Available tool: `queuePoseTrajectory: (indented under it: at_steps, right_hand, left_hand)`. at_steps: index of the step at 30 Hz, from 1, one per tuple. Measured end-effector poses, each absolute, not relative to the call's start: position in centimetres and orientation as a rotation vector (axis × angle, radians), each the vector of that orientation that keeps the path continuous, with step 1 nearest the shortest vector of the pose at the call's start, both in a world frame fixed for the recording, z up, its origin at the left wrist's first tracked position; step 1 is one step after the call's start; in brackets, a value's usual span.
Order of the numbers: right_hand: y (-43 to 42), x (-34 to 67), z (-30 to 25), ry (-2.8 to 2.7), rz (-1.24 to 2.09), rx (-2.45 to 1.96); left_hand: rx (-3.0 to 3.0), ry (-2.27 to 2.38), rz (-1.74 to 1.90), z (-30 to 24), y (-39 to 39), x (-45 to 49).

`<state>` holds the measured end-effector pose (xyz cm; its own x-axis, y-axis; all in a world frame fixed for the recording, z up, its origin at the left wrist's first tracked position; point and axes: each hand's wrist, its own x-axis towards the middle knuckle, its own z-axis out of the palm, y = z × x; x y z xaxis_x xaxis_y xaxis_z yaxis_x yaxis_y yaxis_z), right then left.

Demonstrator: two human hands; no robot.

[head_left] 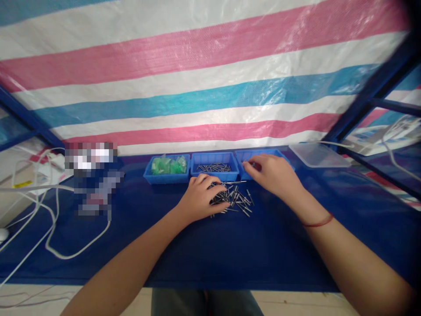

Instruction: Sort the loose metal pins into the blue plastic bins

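Observation:
My left hand (200,197) rests curled over the left side of a pile of small metal pins (237,199) on the blue table cloth, fingers closed among them. My right hand (271,173) reaches over the rightmost blue tray (283,156), fingertips pinched together at its left end; what they hold is too small to name. The middle blue tray (230,174) holds several metal pins. The left blue tray (148,175) holds green plastic parts (168,165).
A clear plastic lid or tray (318,154) lies to the right of the trays. White cables (52,219) loop over the left of the table. A striped tarp (197,87) hangs behind. Blue frame bars (365,101) stand at right.

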<state>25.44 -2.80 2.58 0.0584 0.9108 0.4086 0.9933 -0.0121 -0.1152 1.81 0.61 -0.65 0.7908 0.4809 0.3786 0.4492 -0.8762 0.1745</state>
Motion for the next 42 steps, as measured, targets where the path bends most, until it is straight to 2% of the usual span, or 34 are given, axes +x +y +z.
queuePoseTrajectory:
  at_steps: [9, 32, 42]
  right_hand:
    - [-4.5, 24.4, 2.0, -2.415, 0.236, -1.704]
    - [-4.3, 23.1, 0.7, -2.468, 0.243, -1.657]
    - [-3.8, 24.1, 1.4, -2.377, 0.252, -1.612]
  left_hand:
    - [2.946, 0.644, 0.512, -1.3, 0.8, 2.1]
    - [2.847, 0.711, 0.468, -1.0, 0.3, 2.6]
    - [2.645, 0.936, 0.633, -1.2, 0.6, 2.7]
